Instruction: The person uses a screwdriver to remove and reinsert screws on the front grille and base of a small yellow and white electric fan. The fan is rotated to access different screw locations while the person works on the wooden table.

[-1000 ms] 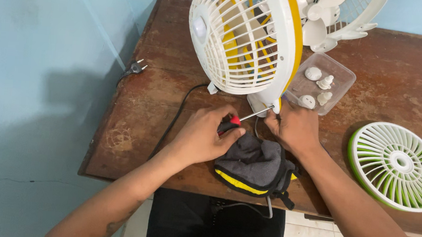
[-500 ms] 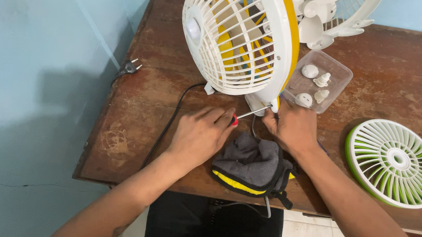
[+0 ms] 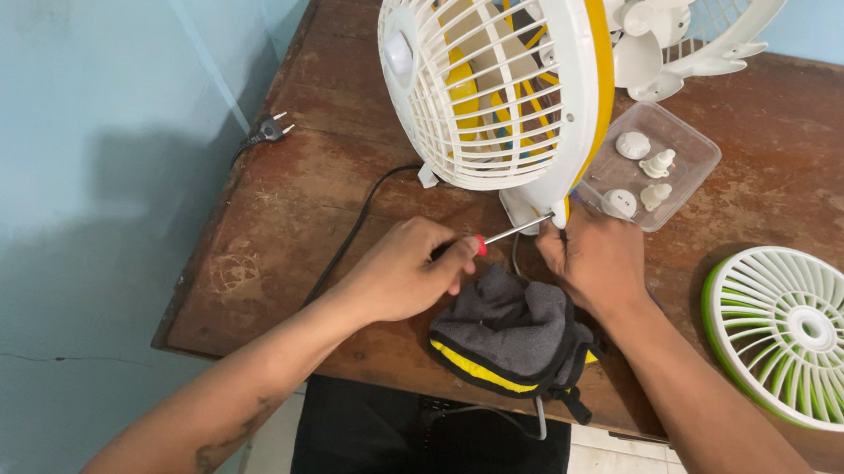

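One worn brown wooden table (image 3: 328,159) stands against a pale blue wall (image 3: 78,140), its near edge at 6 o'clock and its left edge at 9 o'clock. One white-and-yellow fan (image 3: 494,82) stands upright at 12 o'clock. One green-rimmed grille (image 3: 801,337) lies flat at 3 o'clock, bare wood around it. One grey-and-yellow pouch (image 3: 509,339) sits at the near edge. One clear tray (image 3: 695,153) holds four white parts. One black cord (image 3: 341,251) runs to a plug (image 3: 268,132) hanging over the left edge. The left hand (image 3: 404,271) is closed around one screwdriver (image 3: 502,236), whose tip meets the fan's lower rim. The right hand (image 3: 596,261) pinches that rim.
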